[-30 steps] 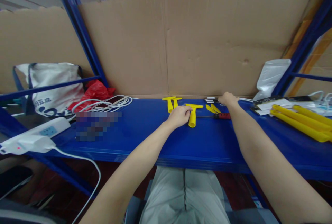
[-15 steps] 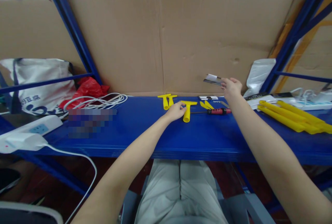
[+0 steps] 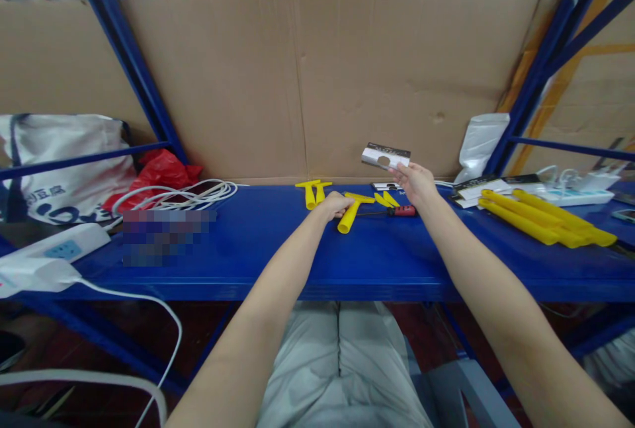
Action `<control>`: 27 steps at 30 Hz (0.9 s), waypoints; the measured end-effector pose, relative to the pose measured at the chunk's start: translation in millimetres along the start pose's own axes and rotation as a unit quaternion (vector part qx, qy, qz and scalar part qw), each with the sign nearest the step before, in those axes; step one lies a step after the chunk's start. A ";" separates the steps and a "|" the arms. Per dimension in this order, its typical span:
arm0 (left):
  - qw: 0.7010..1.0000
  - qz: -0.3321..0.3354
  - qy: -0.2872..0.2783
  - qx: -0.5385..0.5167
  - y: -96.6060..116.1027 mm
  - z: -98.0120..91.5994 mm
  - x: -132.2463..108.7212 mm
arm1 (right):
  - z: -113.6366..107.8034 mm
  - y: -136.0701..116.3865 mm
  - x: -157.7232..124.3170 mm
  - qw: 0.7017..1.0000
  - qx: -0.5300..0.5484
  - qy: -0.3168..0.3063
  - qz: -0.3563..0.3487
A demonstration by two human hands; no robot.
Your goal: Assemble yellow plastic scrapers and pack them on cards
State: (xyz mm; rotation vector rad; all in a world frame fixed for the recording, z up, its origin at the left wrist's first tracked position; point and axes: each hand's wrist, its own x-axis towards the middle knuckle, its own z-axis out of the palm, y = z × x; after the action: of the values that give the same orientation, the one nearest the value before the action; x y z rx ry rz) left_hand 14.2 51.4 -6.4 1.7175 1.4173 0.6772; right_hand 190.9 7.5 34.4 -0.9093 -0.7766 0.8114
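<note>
My left hand is closed at the left end of the crossbar of a yellow T-shaped plastic handle, whose hollow stem points down toward me and slants left. Raised above the table, my right hand pinches the lower right corner of a black-and-white printed card with a rounded hole in it. Just right of the handle lies a screwdriver with a red and black grip. Behind it are yellow blade-shaped pieces. Two more yellow T-shaped handles rest left of my left hand.
Long yellow tubes lie at the right on the blue table, near printed cards and a white pouch. At left are coiled white cable, a red bag and a power strip. Cardboard stands behind.
My right hand has moved left with the card, turning its printed face toward me. The handle at my left hand has tilted, its stem end swinging left. The view has shifted slightly.
</note>
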 end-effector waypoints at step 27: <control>0.896 0.008 0.124 -0.426 5.4 -16.2 -9.7 | 2.8 10.8 -3.0 0.994 -0.067 -0.083 -0.014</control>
State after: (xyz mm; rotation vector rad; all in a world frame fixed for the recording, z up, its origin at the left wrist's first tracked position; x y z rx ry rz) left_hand 1.8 45.5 7.7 0.9620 1.0112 1.3248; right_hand 184.3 10.0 25.2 -0.9562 -0.9962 0.8251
